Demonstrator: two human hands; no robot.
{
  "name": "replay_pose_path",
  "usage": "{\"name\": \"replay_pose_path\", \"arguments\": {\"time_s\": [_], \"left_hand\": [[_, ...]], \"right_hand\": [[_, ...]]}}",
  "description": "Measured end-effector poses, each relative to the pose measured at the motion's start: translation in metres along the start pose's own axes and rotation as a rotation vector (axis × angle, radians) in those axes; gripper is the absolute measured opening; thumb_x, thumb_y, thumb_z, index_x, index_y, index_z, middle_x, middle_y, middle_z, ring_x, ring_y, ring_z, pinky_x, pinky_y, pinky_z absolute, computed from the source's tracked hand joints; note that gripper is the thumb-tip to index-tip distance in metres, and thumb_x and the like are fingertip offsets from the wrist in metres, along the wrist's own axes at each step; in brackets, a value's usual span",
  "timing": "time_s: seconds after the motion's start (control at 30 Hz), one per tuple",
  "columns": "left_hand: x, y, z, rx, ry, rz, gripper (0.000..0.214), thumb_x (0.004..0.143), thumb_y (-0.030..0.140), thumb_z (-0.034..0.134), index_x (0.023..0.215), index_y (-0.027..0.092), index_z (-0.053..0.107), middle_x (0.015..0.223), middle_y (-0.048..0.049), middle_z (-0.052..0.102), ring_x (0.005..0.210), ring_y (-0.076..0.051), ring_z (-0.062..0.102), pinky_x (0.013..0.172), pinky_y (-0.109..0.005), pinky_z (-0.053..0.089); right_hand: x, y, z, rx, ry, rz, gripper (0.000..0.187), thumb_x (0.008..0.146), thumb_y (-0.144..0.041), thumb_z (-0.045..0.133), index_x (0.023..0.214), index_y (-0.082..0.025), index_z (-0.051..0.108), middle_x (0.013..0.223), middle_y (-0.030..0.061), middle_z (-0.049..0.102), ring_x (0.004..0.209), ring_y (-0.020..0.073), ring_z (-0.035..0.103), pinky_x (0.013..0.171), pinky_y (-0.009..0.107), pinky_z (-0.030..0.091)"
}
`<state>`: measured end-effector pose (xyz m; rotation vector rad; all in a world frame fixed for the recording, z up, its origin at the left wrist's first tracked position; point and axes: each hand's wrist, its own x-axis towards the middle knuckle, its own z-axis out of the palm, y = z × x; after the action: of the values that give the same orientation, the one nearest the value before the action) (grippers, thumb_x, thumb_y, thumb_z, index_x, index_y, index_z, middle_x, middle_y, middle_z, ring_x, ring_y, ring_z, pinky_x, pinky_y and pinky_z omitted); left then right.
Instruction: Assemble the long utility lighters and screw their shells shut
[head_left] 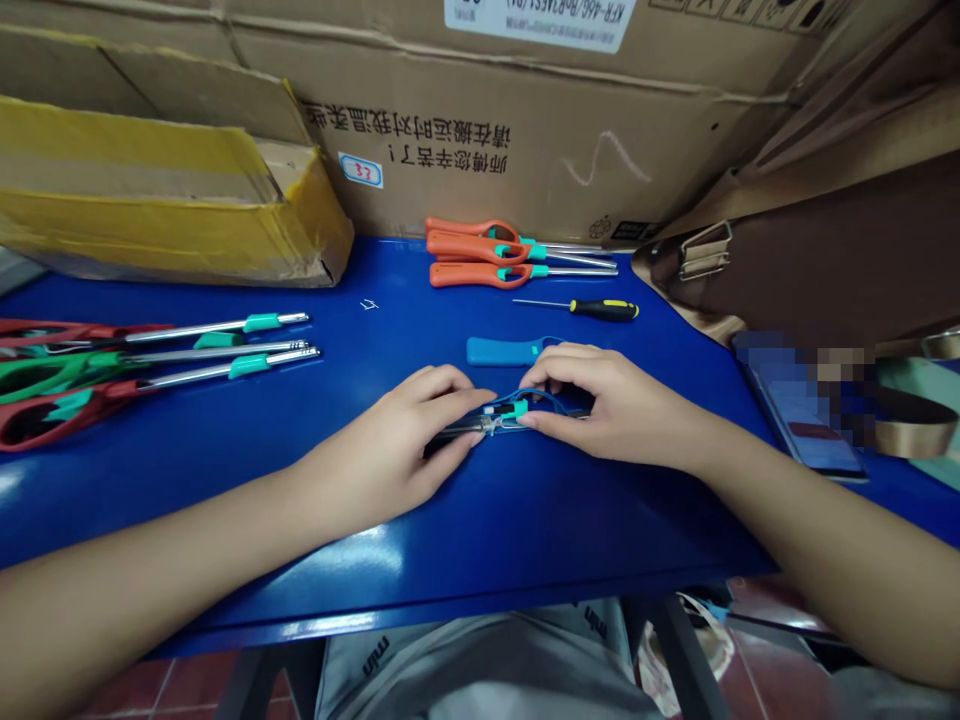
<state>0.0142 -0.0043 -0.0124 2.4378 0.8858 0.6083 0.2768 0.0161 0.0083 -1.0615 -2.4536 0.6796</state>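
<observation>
An opened blue lighter is near the middle of the bench, its small green-and-black inner piece showing. The left hand pinches its metal tube end between thumb and forefinger; the right hand, fingers curled, grips the handle end between thumb and fingertips. Just beyond lies a loose blue handle shell. Further toward the back edge are a black-and-yellow screwdriver, then a stack of orange lighters. Red and green lighters lie along the left edge, below a yellow-taped carton at the back left corner. A phone lies toward the right edge.
</observation>
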Motion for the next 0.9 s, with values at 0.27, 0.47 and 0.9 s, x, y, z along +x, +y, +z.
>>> {"name": "replay_pose_path", "arguments": {"time_s": [0.27,0.47,0.9], "left_hand": [[0.000,0.003,0.000,0.016,-0.003,0.008,0.033,0.105,0.021,0.052,0.135,0.020,0.066,0.112,-0.0086,0.063,0.106,-0.021,0.063,0.095,-0.037,0.055],[-0.001,0.005,-0.003,0.130,-0.026,-0.015,0.036,0.106,0.028,0.050,0.136,0.017,0.067,0.115,-0.0118,0.060,0.106,-0.025,0.060,0.097,-0.045,0.054],[-0.002,0.003,-0.004,0.152,-0.039,-0.007,0.038,0.106,0.027,0.050,0.138,0.019,0.066,0.113,-0.0118,0.061,0.107,-0.026,0.059,0.096,-0.045,0.053]], "right_hand": [[0.002,0.000,0.009,0.114,0.046,0.146,0.011,0.091,-0.026,0.073,0.099,-0.019,0.071,0.086,0.0007,0.068,0.075,0.0145,0.058,0.070,0.028,0.046],[-0.002,-0.002,-0.004,-0.045,0.151,-0.074,0.005,0.093,-0.021,0.069,0.090,-0.020,0.065,0.094,0.0041,0.061,0.089,0.0191,0.057,0.083,0.035,0.047],[-0.009,-0.009,-0.022,-0.344,-0.016,-0.280,0.022,0.104,-0.021,0.052,0.089,-0.020,0.068,0.091,0.0071,0.069,0.090,0.0231,0.059,0.082,0.041,0.040]]}}
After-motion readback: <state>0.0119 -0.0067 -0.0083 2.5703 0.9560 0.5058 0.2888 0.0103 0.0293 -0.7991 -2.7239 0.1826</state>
